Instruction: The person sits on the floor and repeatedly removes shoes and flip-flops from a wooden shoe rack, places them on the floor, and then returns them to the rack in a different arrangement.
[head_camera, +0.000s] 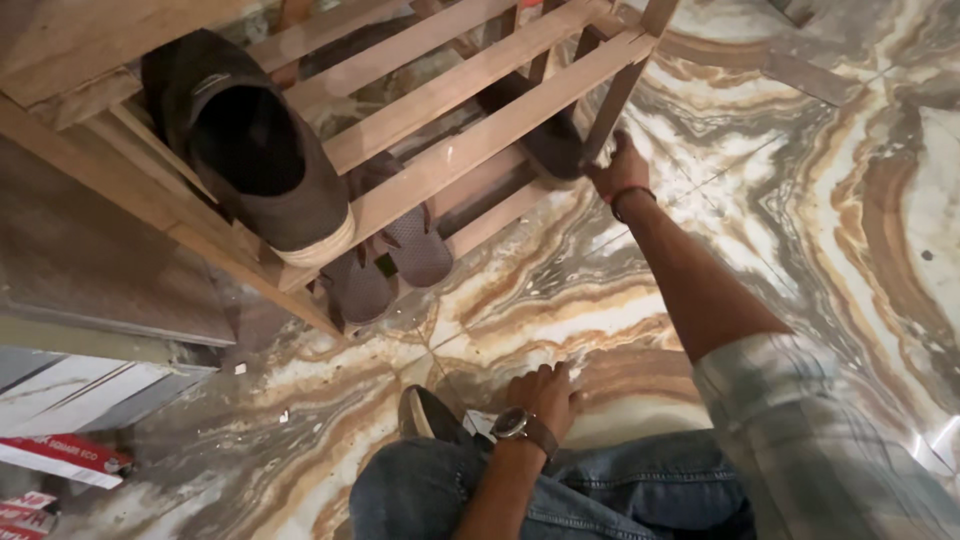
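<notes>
Right hand (620, 172) reaches under the wooden shoe rack (470, 150), grip closed around a dark shoe (555, 150) at the rack's lower right corner. Shoe's long axis runs up-left to lower-right; which end is the toe, cannot tell. Left hand (545, 395) rests flat and open on the marble floor (800, 180), below the rack, holding nothing. One brown slip-on (255, 150) on the upper slats, toe pointing lower-right. Two sandals (390, 265) underneath.

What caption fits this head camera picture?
Right hand reaches a dark shoe in a wooden rack; left hand rests on marble floor.
</notes>
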